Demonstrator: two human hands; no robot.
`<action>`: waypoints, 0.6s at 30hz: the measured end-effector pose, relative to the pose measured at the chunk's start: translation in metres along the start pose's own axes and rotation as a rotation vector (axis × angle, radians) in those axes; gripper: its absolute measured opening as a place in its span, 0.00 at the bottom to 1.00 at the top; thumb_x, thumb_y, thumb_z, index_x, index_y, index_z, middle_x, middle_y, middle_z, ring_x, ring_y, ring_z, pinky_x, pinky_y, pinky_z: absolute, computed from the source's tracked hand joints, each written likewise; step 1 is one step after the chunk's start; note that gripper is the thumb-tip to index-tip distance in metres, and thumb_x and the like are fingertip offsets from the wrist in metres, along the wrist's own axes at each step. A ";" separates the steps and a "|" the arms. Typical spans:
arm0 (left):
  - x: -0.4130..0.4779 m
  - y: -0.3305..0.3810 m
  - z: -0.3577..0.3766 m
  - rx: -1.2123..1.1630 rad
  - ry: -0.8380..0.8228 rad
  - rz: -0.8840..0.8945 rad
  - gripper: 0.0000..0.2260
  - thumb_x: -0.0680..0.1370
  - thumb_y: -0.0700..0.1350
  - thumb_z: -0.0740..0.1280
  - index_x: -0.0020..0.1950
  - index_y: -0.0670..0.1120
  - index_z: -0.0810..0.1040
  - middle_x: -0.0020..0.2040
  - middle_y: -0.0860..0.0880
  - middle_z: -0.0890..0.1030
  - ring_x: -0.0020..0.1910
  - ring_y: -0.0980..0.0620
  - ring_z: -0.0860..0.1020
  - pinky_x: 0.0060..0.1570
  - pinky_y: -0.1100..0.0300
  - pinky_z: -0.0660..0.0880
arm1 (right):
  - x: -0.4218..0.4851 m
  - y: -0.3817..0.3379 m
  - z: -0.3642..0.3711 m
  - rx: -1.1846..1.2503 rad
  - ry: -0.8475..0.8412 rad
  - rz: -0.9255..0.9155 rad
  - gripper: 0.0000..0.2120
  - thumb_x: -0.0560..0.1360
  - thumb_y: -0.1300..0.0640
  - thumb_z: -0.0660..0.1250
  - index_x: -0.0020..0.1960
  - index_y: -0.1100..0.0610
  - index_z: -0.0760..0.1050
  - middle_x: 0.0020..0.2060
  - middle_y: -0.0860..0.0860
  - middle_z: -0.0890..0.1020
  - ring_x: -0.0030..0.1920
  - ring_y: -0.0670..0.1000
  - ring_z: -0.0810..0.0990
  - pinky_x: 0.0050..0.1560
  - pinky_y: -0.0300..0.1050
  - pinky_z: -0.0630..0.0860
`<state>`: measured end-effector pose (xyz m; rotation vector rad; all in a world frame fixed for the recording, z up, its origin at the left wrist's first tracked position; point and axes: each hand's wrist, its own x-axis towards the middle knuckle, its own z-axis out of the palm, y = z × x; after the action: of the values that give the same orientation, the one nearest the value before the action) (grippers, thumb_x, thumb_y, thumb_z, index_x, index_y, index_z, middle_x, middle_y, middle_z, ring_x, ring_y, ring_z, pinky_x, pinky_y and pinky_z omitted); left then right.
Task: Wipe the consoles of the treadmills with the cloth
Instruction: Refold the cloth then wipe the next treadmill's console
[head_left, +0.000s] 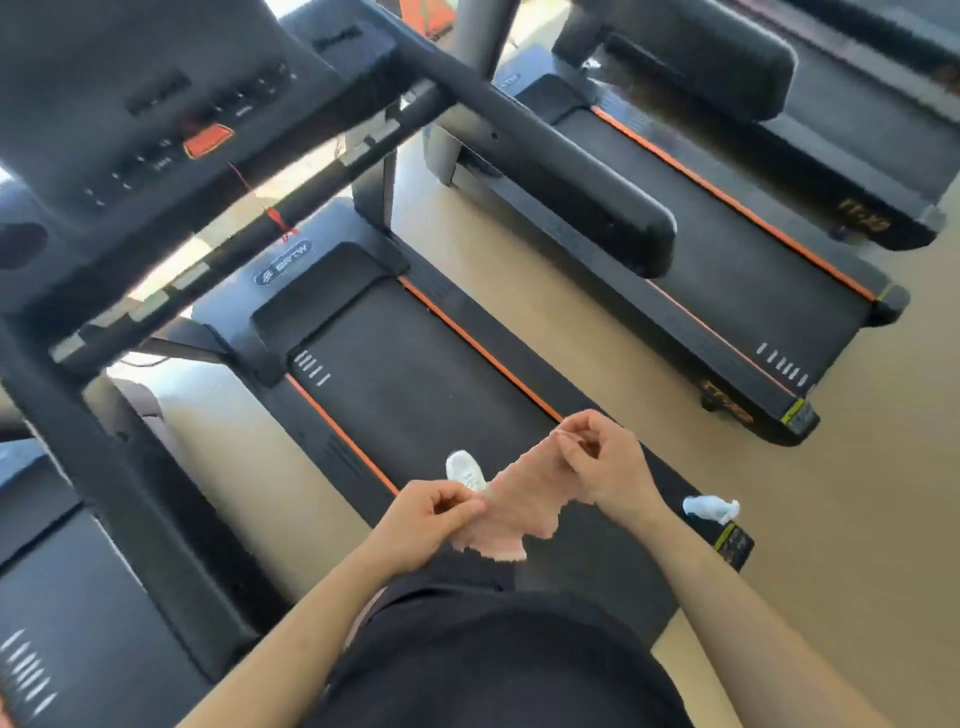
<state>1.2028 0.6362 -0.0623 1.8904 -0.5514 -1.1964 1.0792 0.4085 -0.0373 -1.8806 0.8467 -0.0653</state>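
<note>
I stand on the belt (415, 395) of a black treadmill with orange side stripes. A pale pink cloth (524, 499) is stretched between both hands at waist height. My left hand (426, 519) pinches its lower left edge. My right hand (602, 462) pinches its upper right corner. The treadmill's dark console (156, 114), with small buttons and an orange-red stop button (208, 141), is up at the top left, well away from the cloth. A second treadmill's console (701, 57) shows at the top right.
A padded handrail (561, 171) runs diagonally from the console toward the right. A white spray bottle (710, 508) lies on the right side rail near the back end. A neighbouring treadmill deck (727, 270) lies to the right across tan floor (571, 353); another is at the left edge.
</note>
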 end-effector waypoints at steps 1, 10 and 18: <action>0.012 0.000 -0.016 -0.004 0.030 0.013 0.09 0.81 0.47 0.70 0.44 0.48 0.86 0.37 0.52 0.83 0.37 0.58 0.76 0.43 0.61 0.74 | 0.022 -0.011 0.005 -0.041 -0.018 -0.031 0.06 0.79 0.58 0.70 0.47 0.48 0.79 0.42 0.41 0.84 0.45 0.39 0.81 0.44 0.29 0.74; 0.079 0.014 -0.187 -0.077 0.411 0.014 0.07 0.80 0.47 0.70 0.43 0.50 0.83 0.35 0.50 0.82 0.33 0.59 0.74 0.40 0.60 0.73 | 0.200 -0.155 0.066 -0.481 -0.379 -0.335 0.05 0.80 0.56 0.69 0.52 0.47 0.80 0.39 0.42 0.82 0.43 0.42 0.78 0.44 0.36 0.72; 0.087 0.035 -0.335 -0.113 0.886 0.026 0.10 0.80 0.47 0.71 0.42 0.62 0.82 0.35 0.66 0.81 0.35 0.62 0.77 0.39 0.69 0.71 | 0.316 -0.326 0.149 -0.393 -0.598 -0.558 0.06 0.78 0.63 0.71 0.48 0.53 0.83 0.35 0.38 0.82 0.37 0.38 0.80 0.40 0.29 0.71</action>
<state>1.5418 0.6887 -0.0065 2.0592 -0.0153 -0.2736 1.5473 0.4158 0.0594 -2.2767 -0.0949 0.3277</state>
